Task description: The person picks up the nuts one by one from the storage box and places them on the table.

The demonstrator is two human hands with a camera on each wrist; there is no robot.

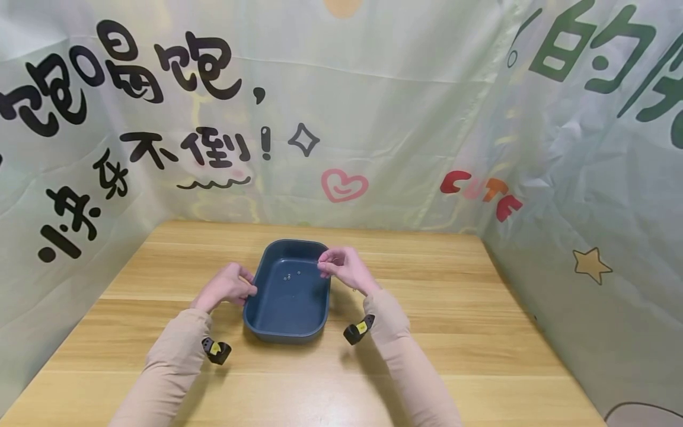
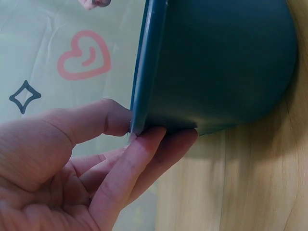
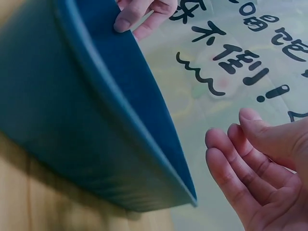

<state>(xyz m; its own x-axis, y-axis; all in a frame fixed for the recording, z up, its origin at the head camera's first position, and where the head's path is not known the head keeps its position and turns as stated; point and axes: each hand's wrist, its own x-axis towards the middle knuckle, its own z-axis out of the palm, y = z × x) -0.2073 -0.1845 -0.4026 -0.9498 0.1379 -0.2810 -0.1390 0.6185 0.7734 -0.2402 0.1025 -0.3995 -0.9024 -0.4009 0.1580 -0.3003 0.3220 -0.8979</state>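
A dark blue rectangular tub (image 1: 290, 302) with rounded corners stands on the table. Several tiny ring-like pieces (image 1: 289, 276) lie on its floor, toward the far end. My left hand (image 1: 230, 284) pinches the tub's left rim; in the left wrist view the thumb is inside and the fingers (image 2: 127, 168) press the outer wall. Over the far right part of the rim is my right hand (image 1: 344, 267), its fingers loosely bent. In the right wrist view the thumb (image 3: 257, 126) and fingers stand slightly apart beside the tub, with nothing visible between them.
The wooden table (image 1: 437, 332) extends to both sides of the tub. A tiny shiny piece (image 1: 354, 290) shows beside my right wrist. Printed cloth (image 1: 373, 118) hangs behind the table and along both sides. Each wrist carries a small black camera (image 1: 358, 330).
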